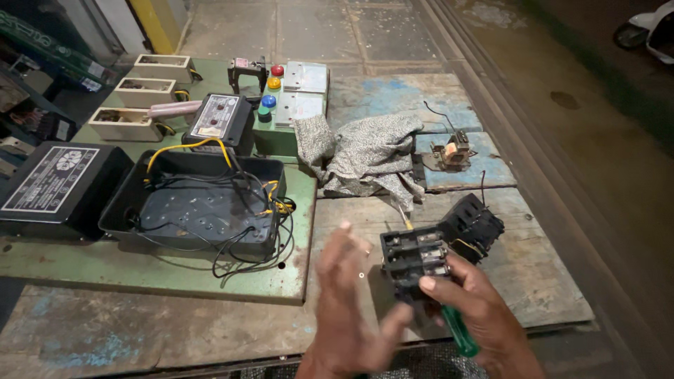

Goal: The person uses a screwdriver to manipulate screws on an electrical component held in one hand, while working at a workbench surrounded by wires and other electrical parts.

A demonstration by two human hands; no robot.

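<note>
The right hand (481, 309) is closing its fingers around a black, blocky plastic contactor with metal terminals (415, 258), holding it just above the worn wooden table (519, 267) together with a green-handled screwdriver (460, 331). The left hand (347, 302) is hovering beside it, fingers spread and blurred, gripping nothing. The block is looking rigid and fairly hefty, best gripped by its solid sides, away from the terminals.

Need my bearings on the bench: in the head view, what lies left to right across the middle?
Closed black box with label → open black housing with loose wires → grey cloth → small relay-like part on the blue board.
</note>
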